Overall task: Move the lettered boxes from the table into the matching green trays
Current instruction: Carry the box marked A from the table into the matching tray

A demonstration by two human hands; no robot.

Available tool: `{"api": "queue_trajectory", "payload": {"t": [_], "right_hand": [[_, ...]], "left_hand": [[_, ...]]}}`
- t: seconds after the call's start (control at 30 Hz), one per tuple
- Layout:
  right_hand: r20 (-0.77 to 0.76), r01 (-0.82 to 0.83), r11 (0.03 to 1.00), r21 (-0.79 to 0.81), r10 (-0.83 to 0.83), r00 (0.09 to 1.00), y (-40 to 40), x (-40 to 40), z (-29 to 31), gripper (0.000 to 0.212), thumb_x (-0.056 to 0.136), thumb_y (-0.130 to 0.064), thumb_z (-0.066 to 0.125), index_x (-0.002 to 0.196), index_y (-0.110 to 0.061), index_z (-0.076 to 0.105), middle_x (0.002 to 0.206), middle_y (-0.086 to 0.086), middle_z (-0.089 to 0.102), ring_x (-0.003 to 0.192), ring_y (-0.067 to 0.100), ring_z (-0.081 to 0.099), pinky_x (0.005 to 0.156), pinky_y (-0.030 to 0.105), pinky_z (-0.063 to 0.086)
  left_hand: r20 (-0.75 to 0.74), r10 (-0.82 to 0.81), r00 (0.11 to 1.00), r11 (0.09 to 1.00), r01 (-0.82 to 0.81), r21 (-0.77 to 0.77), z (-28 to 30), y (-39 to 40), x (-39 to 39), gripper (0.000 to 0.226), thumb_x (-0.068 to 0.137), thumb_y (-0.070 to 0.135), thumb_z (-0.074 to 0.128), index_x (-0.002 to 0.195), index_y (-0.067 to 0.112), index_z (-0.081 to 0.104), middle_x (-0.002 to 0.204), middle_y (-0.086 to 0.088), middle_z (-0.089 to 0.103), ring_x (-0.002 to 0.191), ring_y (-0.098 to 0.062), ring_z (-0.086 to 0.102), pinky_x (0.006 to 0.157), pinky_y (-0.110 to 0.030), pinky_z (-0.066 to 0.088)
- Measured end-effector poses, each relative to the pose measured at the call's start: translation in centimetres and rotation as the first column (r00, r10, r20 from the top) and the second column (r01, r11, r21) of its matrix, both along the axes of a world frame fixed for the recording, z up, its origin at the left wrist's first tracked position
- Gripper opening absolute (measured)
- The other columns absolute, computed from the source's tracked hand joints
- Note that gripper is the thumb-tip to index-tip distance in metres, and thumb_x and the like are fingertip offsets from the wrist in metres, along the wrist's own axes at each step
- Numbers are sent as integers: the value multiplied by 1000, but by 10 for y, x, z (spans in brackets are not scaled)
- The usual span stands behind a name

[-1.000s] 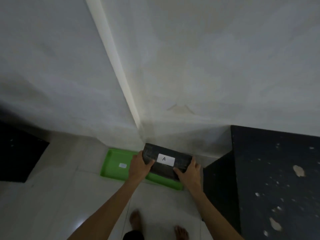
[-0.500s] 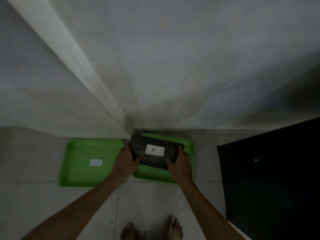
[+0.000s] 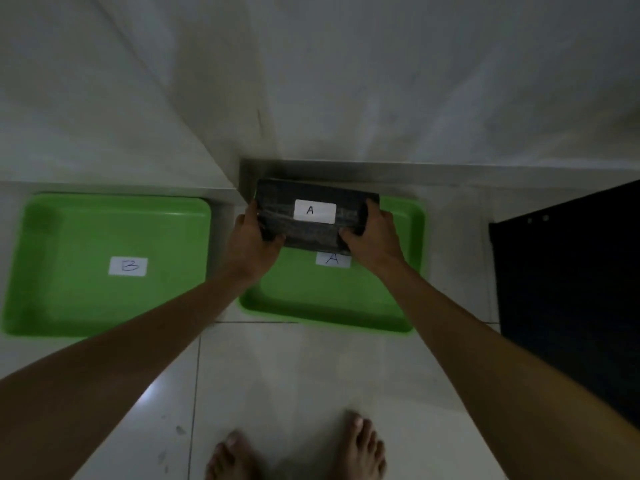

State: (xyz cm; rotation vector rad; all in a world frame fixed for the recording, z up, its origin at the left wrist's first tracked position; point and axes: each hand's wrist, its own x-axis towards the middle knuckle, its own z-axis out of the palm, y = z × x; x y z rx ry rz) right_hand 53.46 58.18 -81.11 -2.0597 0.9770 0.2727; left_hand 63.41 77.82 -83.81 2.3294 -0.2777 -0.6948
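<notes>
Holding box A (image 3: pixel 313 216) clenched at both ends, left hand (image 3: pixel 254 239) and right hand (image 3: pixel 372 237), above tray A (image 3: pixel 332 303), not yet set down; tray B (image 3: pixel 69 237) bare, likely waiting on its own box.

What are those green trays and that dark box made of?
Trays: probably moulded plastic, with a smooth, even green and rounded rims. Box: unclear; its dark, wrinkled, slightly shiny skin suggests a plastic wrap or tape. Its label looks like white paper.
</notes>
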Motion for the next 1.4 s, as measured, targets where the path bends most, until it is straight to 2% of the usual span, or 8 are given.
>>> {"api": "queue_trajectory", "payload": {"t": [0.17, 0.3, 0.37, 0.47, 0.67, 0.83, 1.17, 1.4], "right_hand": [[78, -54, 997, 60, 50, 996, -3, -4, -7, 94, 87, -26, 76, 158, -13, 16, 155, 17, 28, 137, 32, 39, 114, 44, 37], [131, 73, 990, -124, -57, 990, -1, -32, -6, 67, 100, -29, 57, 155, -12, 25, 156, 16, 31, 138, 31, 38, 111, 42, 38], [31, 72, 974, -217, -67, 997, 4, -60, -11, 55, 104, -21, 48, 154, -11, 27, 156, 15, 32, 138, 30, 39, 111, 43, 39], [-145, -314, 898, -307, 282, 948, 25, -116, -20, 52, 101, -21, 54, 149, -7, 40, 154, 19, 37, 138, 33, 41, 109, 46, 42], [-332, -664, 636, -393, 575, 748, 42, -158, -45, 25, 71, -18, 86, 93, -9, 77, 88, 10, 74, 85, 29, 69, 71, 36, 56], [-355, -686, 555, -470, 592, 723, 25, -150, -53, 21, 66, -3, 80, 85, -11, 77, 76, 9, 73, 70, 28, 68, 64, 33, 53], [-368, -660, 672, -336, 552, 748, 7, -143, -48, 43, 95, -35, 60, 133, -14, 59, 121, 10, 66, 109, 28, 60, 90, 37, 44], [-279, -510, 830, -223, 447, 850, 20, -129, 79, 48, 99, -38, 52, 138, -10, 54, 123, 13, 63, 112, 31, 58, 87, 39, 48]], "left_hand": [[151, -62, 987, 998, 60, 16, -2, 9, -1, 104, 80, 28, 80, 158, 13, 13, 155, -21, 33, 136, -33, 44, 114, -39, 29], [458, -290, 841, 956, 232, 179, 3, 27, -37, 97, 78, 56, 69, 153, 14, 24, 156, -19, 29, 142, -34, 31, 113, -47, 32], [458, -610, 647, 791, 528, 309, -7, 40, -59, 80, 85, 58, 57, 148, 13, 36, 150, -20, 41, 135, -36, 42, 107, -53, 44], [320, -847, 424, 530, 722, 445, -24, 55, -78, 76, 84, 55, 65, 147, 16, 47, 142, -19, 56, 123, -36, 60, 101, -50, 51], [211, -843, 495, 535, 731, 424, -41, 67, -73, 41, 73, 29, 87, 110, 14, 77, 101, -11, 75, 80, -31, 75, 57, -38, 61], [174, -810, 561, 570, 681, 460, -47, 66, -74, 25, 83, 33, 76, 103, 17, 78, 101, -5, 75, 88, -27, 73, 59, -38, 60], [105, -750, 653, 626, 650, 431, -31, 53, -77, 50, 92, 48, 61, 132, 19, 63, 127, -8, 64, 111, -29, 64, 83, -43, 57], [23, -671, 741, 680, 602, 419, 96, 45, -68, 70, 87, 64, 56, 142, 20, 53, 137, -9, 61, 119, -27, 62, 99, -44, 51]]}}
